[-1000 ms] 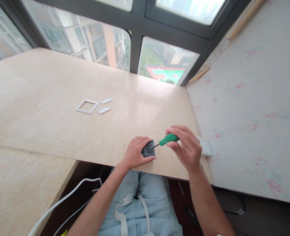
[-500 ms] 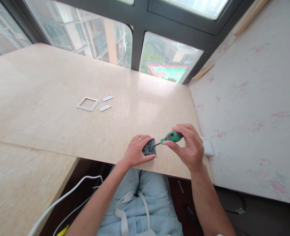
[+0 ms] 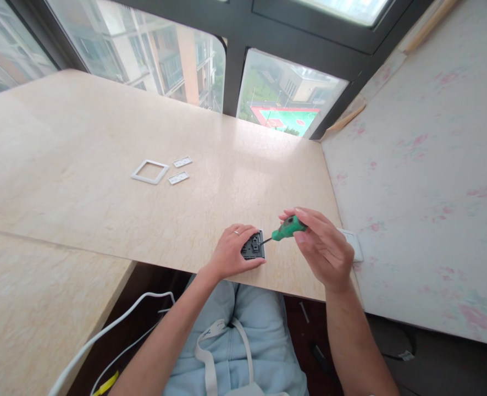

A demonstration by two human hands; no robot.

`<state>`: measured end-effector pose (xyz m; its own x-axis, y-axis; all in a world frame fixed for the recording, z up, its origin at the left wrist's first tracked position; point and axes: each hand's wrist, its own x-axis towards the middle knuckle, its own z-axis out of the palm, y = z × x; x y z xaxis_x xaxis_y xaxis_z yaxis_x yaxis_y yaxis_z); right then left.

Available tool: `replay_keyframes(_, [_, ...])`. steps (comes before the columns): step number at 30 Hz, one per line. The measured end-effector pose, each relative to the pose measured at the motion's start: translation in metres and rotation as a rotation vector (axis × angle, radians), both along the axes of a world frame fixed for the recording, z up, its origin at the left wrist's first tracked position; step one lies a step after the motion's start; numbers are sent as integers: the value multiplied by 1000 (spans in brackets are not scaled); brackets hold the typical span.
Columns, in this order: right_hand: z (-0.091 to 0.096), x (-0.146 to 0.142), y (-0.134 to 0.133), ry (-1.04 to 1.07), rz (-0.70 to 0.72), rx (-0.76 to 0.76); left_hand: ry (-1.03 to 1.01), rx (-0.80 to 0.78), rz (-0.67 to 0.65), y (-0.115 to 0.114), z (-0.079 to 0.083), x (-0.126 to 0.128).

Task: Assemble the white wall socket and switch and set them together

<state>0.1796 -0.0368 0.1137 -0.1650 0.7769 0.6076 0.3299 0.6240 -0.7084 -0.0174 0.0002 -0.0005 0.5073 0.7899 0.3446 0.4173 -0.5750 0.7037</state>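
My left hand point(image 3: 235, 252) is closed around a dark grey wall switch module point(image 3: 255, 246), pressing it to the stone-patterned counter near its front edge. Part of the module is hidden under the fingers. In my right hand point(image 3: 324, 245) is a screwdriver point(image 3: 289, 226) with a green and black handle, held tilted between thumb and fingers. Its thin shaft points down to the left, and the tip meets the module's face; whether it sits in a screw is too small to tell. Farther back lie a white square frame point(image 3: 134, 175) and two small white rocker plates point(image 3: 178, 177).
A pale counter point(image 3: 82, 159) runs back to a dark window frame point(image 3: 231, 77). At right is a floral-papered wall point(image 3: 425, 209) with a white wall socket point(image 3: 354, 246) by my right wrist. A white cable point(image 3: 99, 335) hangs at lower left, near a yellow object point(image 3: 106, 384).
My right hand has rolled and its fingers have loosened and shifted round the screwdriver handle. The tip stays on the module, and my left hand keeps its hold. The view has shifted slightly.
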Motion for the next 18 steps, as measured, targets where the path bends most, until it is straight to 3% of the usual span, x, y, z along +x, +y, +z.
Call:
replay_keyframes(5, [4,0,7,-153,-196,160,0,2,-7,0,-1,0])
replay_keyframes(8, [7,0,8,-224,-200,202,2,0,-3,0,0,0])
replay_keyframes(14, [11,-4,-2,-2,64,-99,-6,8,-3,0,-1,0])
replay_keyframes(18, [10,-3,-6,76,97,-207,-6,12,-13,0,-1,0])
